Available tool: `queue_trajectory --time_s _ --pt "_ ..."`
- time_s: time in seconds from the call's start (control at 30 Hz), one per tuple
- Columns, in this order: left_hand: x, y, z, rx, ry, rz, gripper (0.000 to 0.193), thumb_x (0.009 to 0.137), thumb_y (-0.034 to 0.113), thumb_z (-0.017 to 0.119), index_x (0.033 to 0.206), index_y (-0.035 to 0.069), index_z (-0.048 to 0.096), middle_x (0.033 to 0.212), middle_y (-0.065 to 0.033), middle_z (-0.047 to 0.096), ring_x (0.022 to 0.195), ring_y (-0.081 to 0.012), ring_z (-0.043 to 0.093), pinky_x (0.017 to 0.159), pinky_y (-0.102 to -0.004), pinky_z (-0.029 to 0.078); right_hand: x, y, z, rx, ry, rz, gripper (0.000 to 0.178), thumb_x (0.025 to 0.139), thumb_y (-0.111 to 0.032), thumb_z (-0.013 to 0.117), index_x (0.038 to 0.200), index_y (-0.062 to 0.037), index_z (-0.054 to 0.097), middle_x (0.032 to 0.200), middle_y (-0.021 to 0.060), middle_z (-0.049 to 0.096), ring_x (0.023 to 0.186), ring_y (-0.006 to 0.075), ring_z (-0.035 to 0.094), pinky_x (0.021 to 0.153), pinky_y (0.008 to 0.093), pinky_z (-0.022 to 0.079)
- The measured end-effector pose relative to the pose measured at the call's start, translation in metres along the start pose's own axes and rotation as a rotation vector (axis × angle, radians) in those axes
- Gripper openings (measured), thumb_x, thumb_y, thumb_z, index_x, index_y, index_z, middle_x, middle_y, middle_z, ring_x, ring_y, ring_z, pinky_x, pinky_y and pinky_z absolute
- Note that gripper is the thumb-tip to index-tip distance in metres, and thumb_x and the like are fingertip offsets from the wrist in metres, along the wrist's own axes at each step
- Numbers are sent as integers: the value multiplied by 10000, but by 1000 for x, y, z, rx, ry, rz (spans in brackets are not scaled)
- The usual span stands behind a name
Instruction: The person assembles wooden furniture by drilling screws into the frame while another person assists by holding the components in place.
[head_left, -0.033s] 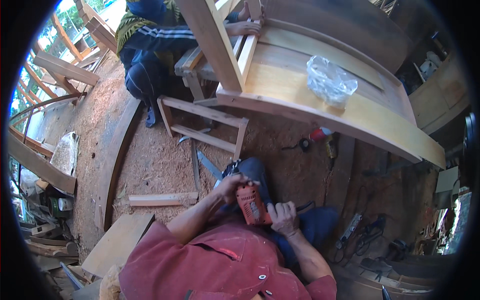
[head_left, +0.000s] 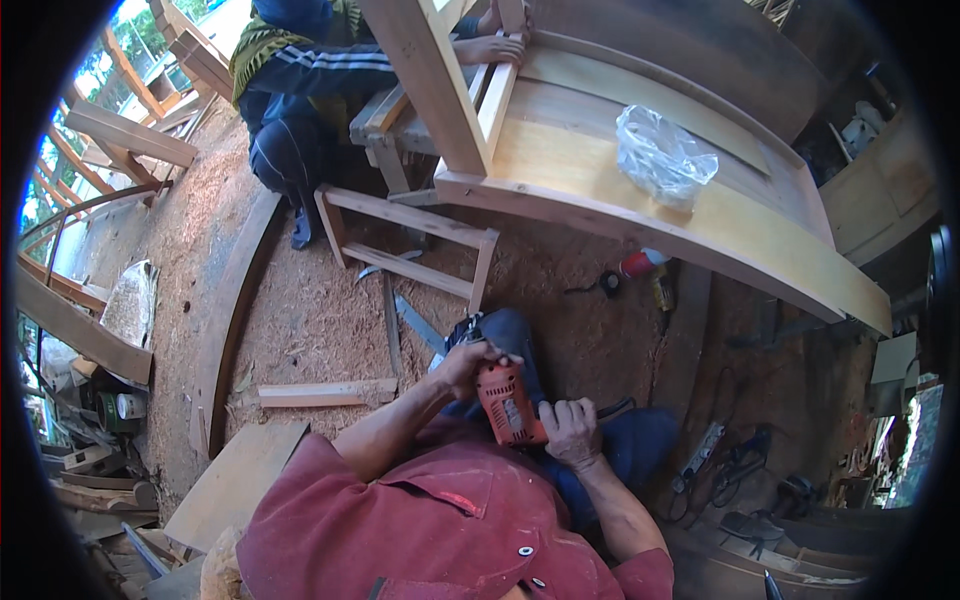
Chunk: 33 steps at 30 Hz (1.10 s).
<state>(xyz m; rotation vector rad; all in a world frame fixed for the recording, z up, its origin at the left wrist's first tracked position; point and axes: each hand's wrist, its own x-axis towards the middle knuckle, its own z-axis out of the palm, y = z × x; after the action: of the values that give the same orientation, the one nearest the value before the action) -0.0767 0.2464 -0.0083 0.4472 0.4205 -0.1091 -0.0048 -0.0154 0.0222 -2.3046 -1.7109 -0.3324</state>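
An orange-red power drill [head_left: 508,408] lies across my lap, its dark chuck end [head_left: 473,326] pointing away from me. My left hand [head_left: 468,368] is closed around the front of the drill, just behind the chuck. Around the handle at the drill's right rear, my right hand [head_left: 572,432] is wrapped, so the trigger is hidden. A dark cord [head_left: 615,406] comes out beside my right hand. Beyond the drill stands a small wooden frame [head_left: 405,212] with two rails. Whether a bit is in the chuck is too small to tell.
A large wooden panel piece [head_left: 640,215] holds a clear plastic bag [head_left: 665,158]. At the far left a co-worker's hands [head_left: 497,48] rest on its upright. A handsaw blade [head_left: 420,325], a red-and-white container [head_left: 642,263], a wood strip [head_left: 325,392] and a power strip [head_left: 700,458] lie on the sawdust-covered ground.
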Motion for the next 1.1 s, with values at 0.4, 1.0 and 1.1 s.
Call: queue_trajectory --time_s 0.4,1.0,1.1 --pt "-21 77 74 220 47 -155 124 853 123 662 782 26 630 913 -166 697 1030 -320 679 950 -458 524 50 -57 -68 -30 46 217 367 898 -187 575 1245 -96 652 1090 167 626 956 278 655 875 445 480" --pt "-25 182 112 63 -202 173 444 1101 270 340 1500 86 273 1158 -221 599 963 -375 705 800 -504 623 153 -139 -48 223 431 421 563 951 -248 651 1466 -276 424 1341 315 535 996 342 662 750 412 538" --pt "-20 189 112 83 -225 200 452 1102 266 330 1508 74 276 1163 -233 596 962 -379 705 806 -524 621 161 -139 -47 248 446 434 589 936 -284 676 1468 -270 424 1350 310 532 1023 350 654 770 416 537"
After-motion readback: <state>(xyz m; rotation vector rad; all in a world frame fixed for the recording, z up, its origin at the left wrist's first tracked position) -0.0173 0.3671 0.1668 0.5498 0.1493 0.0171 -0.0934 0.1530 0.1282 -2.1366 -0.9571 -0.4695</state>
